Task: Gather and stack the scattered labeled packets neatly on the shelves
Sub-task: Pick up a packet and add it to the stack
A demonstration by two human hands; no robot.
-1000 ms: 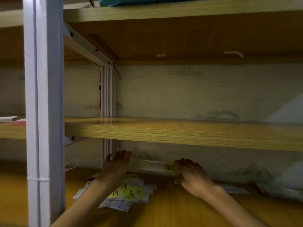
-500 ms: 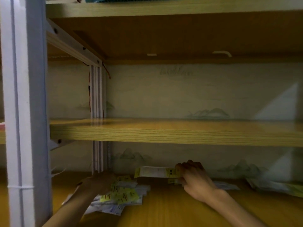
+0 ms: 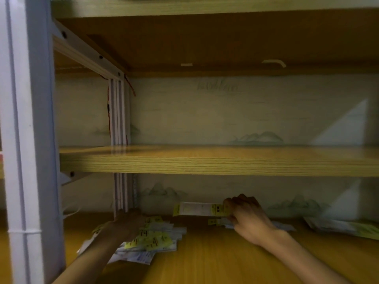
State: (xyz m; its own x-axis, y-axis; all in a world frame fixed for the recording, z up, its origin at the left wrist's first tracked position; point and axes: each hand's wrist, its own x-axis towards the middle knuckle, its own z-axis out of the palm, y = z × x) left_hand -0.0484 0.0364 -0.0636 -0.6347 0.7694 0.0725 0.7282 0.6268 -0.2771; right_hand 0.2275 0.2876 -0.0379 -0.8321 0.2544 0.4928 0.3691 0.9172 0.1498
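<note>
We record two bare forearms, sleeveless as far as the frame's lower edge. Our left hand (image 3: 128, 224) and right hand (image 3: 249, 218) carry no gloves, rings or watches.

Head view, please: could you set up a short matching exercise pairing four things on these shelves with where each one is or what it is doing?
Things:
1. left hand
2. right hand
3. held packet
4. middle shelf

Places or states:
A. lifted above the lower shelf board, pinched at its right end
B. rests on the pile of yellow-labelled packets
C. bare wooden board above both hands
D. grips a long white packet

Pairs: 1-B, 2-D, 3-A, 4-C
</note>
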